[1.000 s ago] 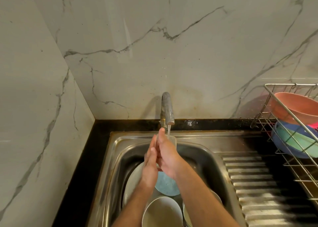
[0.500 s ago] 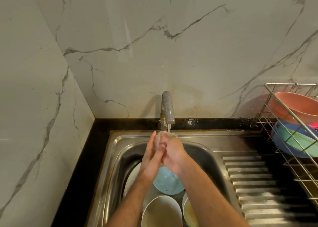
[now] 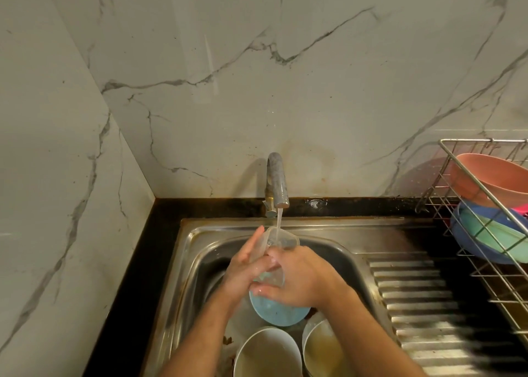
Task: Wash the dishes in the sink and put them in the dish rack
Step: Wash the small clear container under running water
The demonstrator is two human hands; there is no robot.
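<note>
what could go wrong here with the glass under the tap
1. The clear glass is wet and sits between both hands, the left hand lying flat along it, the right hand curled round it. It may slip.
2. Right below lie a blue plate and two white bowls, so a dropped glass could chip or break.
3. Water from the tap hits the tilted rim and may splash out of the sink.

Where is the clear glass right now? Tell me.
In the head view the clear glass is centre frame, over the sink, under the tap, between the left hand and right hand, above the blue bowl.
</note>
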